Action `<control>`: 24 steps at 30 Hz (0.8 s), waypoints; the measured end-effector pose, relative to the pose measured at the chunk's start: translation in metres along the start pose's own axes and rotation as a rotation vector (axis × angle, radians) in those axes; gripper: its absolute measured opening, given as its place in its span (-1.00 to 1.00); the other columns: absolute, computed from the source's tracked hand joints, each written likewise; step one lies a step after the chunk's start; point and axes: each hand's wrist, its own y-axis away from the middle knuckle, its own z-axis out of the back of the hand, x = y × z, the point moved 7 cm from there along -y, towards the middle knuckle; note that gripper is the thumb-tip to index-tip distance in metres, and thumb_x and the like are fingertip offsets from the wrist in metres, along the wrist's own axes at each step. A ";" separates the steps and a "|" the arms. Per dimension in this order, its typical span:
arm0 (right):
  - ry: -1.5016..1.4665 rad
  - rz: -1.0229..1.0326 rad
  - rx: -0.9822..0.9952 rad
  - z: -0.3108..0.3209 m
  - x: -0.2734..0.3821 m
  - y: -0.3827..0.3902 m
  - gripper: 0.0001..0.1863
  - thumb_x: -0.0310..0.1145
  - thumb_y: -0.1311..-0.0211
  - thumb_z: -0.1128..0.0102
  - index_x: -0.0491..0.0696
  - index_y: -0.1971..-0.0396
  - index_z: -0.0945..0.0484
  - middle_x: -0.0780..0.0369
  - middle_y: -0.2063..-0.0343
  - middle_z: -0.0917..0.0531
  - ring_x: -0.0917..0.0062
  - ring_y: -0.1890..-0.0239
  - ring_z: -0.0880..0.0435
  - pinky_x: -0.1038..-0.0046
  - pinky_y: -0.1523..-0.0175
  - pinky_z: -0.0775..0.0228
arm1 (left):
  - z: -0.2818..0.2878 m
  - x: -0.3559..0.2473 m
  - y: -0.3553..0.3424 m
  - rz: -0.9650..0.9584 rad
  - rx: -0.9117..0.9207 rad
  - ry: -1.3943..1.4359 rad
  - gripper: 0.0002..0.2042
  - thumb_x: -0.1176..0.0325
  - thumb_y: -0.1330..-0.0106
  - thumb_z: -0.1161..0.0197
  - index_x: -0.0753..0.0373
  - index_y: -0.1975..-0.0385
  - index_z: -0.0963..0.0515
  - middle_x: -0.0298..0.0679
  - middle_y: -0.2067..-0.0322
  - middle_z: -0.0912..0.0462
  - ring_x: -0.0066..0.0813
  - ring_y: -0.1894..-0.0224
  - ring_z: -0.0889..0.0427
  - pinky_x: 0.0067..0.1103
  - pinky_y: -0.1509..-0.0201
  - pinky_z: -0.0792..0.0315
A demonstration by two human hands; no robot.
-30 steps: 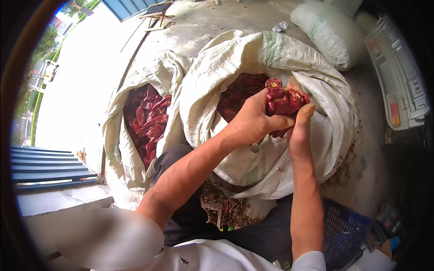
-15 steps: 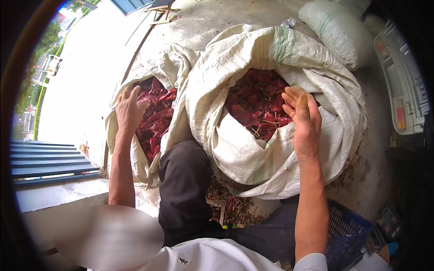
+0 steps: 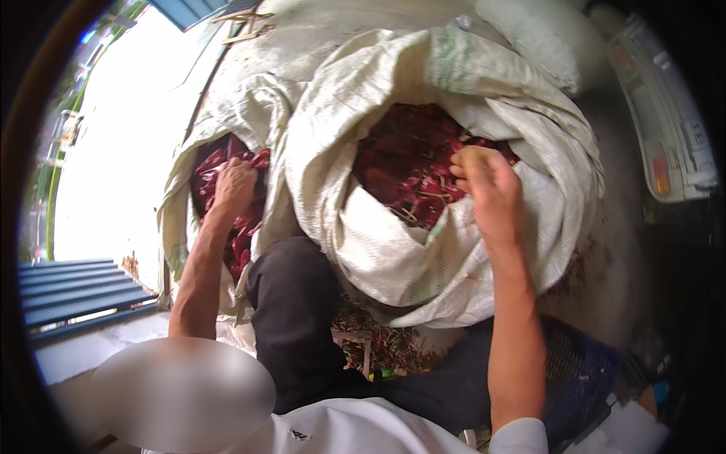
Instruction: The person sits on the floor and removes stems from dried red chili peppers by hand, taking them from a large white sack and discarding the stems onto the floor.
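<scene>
One knee (image 3: 291, 280) juts between two white sacks (image 3: 389, 261), blue basket (image 3: 578, 371) rightward; right hand (image 3: 491, 181) half-curled, grip of left hand (image 3: 236, 185) unclear.

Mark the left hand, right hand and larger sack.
Left hand (image 3: 236, 185): head view, back of the hand.
Right hand (image 3: 493, 186): head view, middle of the hand.
Larger sack (image 3: 387, 259): head view, bare front wall.

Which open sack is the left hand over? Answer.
The smaller, left sack: the left hand is over its red chillies; the right hand is at the larger sack.
</scene>
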 end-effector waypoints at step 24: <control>1.089 0.269 0.637 -0.062 -0.017 0.038 -0.85 -0.49 -0.19 -0.07 -0.14 0.32 -0.62 0.01 0.31 -0.70 0.10 0.16 -0.71 0.12 0.08 -0.56 | 0.098 -0.185 -0.141 -0.030 0.442 0.238 -0.82 0.36 -0.21 -0.27 0.33 0.28 -0.57 -0.01 0.28 -0.69 0.07 0.14 -0.66 -0.22 0.07 -0.54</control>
